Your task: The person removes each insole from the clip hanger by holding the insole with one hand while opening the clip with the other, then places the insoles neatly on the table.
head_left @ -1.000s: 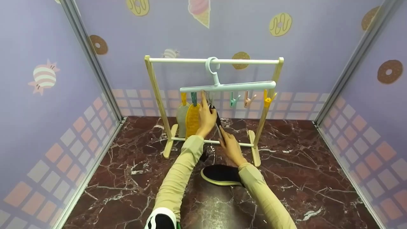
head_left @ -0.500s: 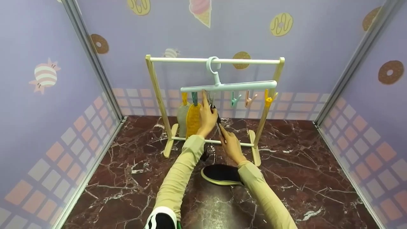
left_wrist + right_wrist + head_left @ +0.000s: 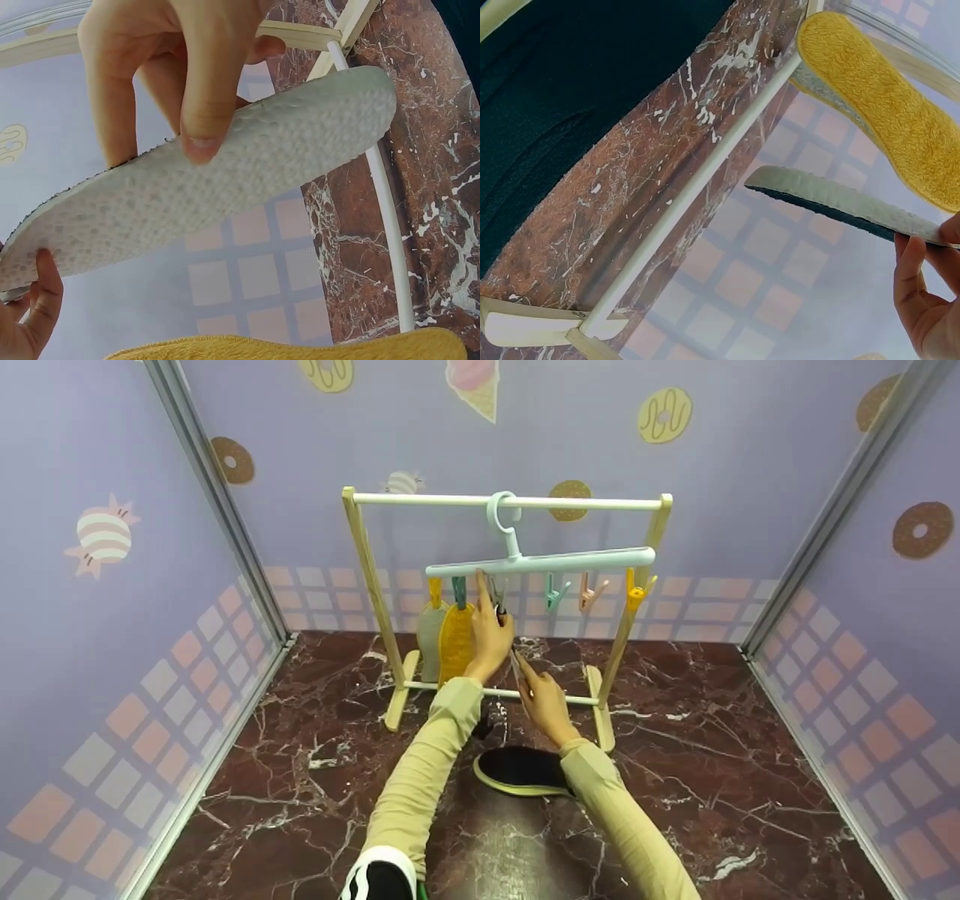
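Note:
A stiff insole [image 3: 277, 154], pale and dimpled on one face and dark on the other, is held between both hands beneath the hanger. My left hand [image 3: 491, 634] grips its upper end, the index finger pointing up beside a pale clip [image 3: 501, 592]. My right hand [image 3: 544, 697] pinches the insole farther down, thumb on the pale face and fingers on the dark one. Just left of these hang a yellow insole [image 3: 454, 637] from a dark green clip [image 3: 460, 591] and a grey insole [image 3: 430, 641] from an orange clip [image 3: 435, 592]. The insole's top end is mostly hidden.
The pale blue hanger [image 3: 577, 562] hooks over the wooden rack's top bar [image 3: 420, 499]. Green [image 3: 553, 596], pink [image 3: 588, 596] and orange-yellow [image 3: 636, 596] clips hang at right. A dark piece with a pale rim [image 3: 517, 769] lies on the marbled floor [image 3: 300, 810].
The dark strip of insole showing between the hands in the head view has become narrower, as if turned edge-on. Both hands stay nearly in place.

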{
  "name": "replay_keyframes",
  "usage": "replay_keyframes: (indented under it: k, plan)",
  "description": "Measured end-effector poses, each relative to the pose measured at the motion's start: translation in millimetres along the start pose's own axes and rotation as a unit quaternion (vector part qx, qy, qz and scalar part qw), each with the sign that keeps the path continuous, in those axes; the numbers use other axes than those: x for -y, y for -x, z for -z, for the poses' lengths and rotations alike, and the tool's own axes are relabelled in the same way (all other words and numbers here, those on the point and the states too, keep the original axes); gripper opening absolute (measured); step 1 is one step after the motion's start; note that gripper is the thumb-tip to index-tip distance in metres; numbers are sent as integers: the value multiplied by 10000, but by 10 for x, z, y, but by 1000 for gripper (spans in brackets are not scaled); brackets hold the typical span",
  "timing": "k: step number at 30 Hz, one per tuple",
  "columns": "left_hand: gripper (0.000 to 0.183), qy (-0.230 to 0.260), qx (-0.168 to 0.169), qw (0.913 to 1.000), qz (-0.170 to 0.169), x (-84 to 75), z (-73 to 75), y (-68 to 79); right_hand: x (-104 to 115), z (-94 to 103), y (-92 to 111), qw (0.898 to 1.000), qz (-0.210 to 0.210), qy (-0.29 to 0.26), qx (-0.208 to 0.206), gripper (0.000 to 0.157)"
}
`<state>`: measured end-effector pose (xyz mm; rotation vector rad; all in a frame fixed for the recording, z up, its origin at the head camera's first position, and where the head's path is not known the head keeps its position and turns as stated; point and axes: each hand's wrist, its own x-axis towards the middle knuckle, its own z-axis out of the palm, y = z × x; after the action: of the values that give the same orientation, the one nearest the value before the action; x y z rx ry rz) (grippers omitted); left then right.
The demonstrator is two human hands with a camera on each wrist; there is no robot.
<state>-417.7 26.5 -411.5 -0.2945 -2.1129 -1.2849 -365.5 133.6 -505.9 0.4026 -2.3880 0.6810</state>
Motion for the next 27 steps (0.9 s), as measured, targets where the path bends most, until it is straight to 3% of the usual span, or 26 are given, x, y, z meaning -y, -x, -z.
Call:
replay_keyframes:
  k: [9, 13, 22, 27]
  plan:
    - [82, -401, 73, 9989, 223, -21, 7, -11, -8, -9, 6, 9998, 164, 8, -63, 39]
    - [84, -366, 67, 9990, 261, -32, 5, -38, -18, -25, 1, 9997, 207, 66, -122, 38]
    - [68, -173, -228, 9993, -232, -53, 6, -117, -14, -38, 21, 9994, 287, 67, -196, 42]
    - [65, -69, -246, 9994, -228, -69, 20, -152, -15, -46, 25, 9991, 334, 108, -245, 37]
